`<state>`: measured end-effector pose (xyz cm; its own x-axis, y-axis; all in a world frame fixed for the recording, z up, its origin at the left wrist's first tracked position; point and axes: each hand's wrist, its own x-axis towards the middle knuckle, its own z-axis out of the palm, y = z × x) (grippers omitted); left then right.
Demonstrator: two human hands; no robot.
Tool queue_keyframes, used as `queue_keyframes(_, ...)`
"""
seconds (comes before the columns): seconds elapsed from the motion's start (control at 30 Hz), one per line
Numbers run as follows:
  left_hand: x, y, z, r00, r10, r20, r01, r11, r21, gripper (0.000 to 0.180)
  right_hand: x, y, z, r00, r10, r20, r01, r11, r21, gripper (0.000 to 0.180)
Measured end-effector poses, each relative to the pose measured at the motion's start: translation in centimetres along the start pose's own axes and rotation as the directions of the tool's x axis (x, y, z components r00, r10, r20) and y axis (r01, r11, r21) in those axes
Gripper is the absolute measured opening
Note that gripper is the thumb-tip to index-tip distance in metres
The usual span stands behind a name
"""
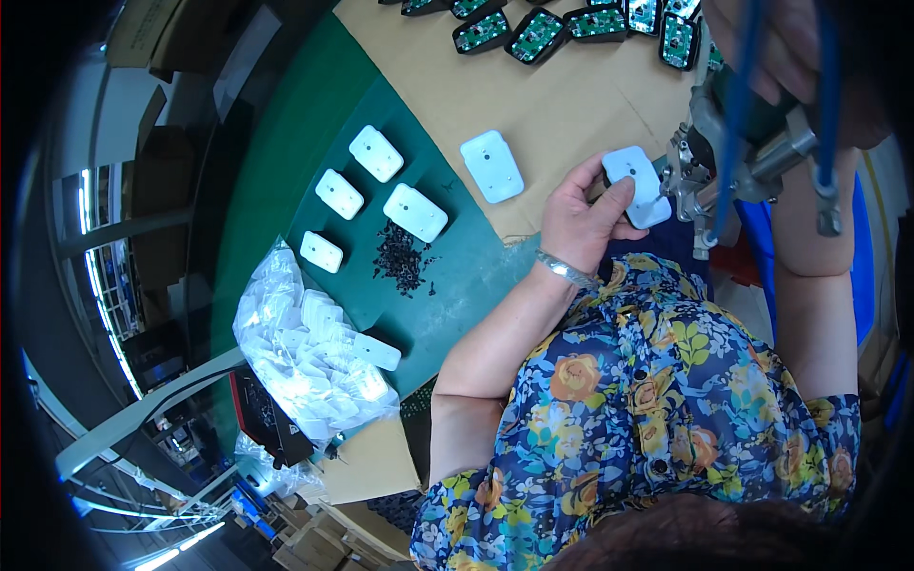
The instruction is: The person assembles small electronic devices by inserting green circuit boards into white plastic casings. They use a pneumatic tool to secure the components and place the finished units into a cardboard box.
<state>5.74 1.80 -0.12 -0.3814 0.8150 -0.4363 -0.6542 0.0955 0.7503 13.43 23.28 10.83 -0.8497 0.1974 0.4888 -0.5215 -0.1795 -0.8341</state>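
My left hand [583, 221] grips a white rounded plastic cover [636, 183] and holds it against the tip of a metal power screwdriver [725, 162]. My right hand [795, 57] is wrapped around the top of that screwdriver, near blue hoses [735, 105]. A silver bracelet [564, 268] sits on my left wrist. A pile of small black screws [400, 257] lies on the green mat [314, 124] to the left of my left hand.
Several white covers lie loose, one [492, 166] on the tan cardboard sheet [562, 95] and others [415, 211] on the mat. A row of black housings with green circuit boards [535, 34] lines the far edge. A clear bag of white covers [305, 352] sits lower left.
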Motion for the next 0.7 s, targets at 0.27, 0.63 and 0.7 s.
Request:
queue_keyframes(0.27, -1.0, -0.5, -1.6, 0.990, 0.125, -0.064, -0.110, 0.974, 0.197, 0.041, 0.3, -0.3, -0.1, 1.000, -0.006, 0.004, 0.006, 1.000, -0.002, 0.038)
queue_keyframes(0.63, 0.3, -0.8, -0.4, 0.996, -0.002, 0.093, 0.002, 1.000, -0.001, 0.046, -0.1, -0.6, -0.5, 1.000, -0.017, -0.018, 0.017, 1.000, -0.022, 0.038)
queue_keyframes(0.7, 0.2, -0.7, -0.3, 0.995, -0.002, 0.099, 0.003, 1.000, -0.004, 0.046, -0.1, -0.4, -0.2, 1.000, -0.010, -0.007, 0.010, 1.000, -0.016, 0.038)
